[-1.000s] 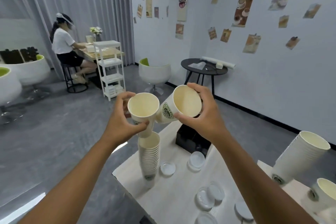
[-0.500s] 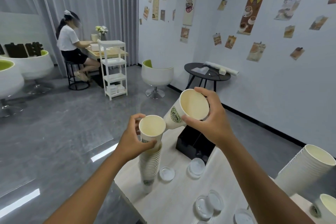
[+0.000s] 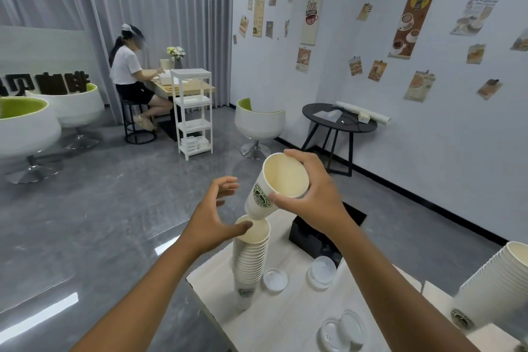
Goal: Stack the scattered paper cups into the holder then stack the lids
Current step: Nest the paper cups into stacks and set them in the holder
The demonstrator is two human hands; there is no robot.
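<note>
Since half a second ago the left hand has let go of the cup it was seating on the stack and drawn back to the stack's left side, while the right hand has brought its own cup over so that the base now hangs just above the open mouth of the top cup. The left hand is spread and holds nothing, fingers loosely curved, the thumb reaching toward the top rim; whether it touches the rim I cannot tell. The right hand grips the tilted cup near its rim, thumb on the near side and fingers over the far side. The stack stands free at the near left corner of the table, apart from the black holder behind it, and clear lids lie scattered on the tabletop. To do this step well, I judge the cup should be brought upright first so its base meets the opening squarely, then lowered straight down with light pressure. The tall stack looks easy to tip, so the free hand would do best steadying it at the side while the cup slides in.
</note>
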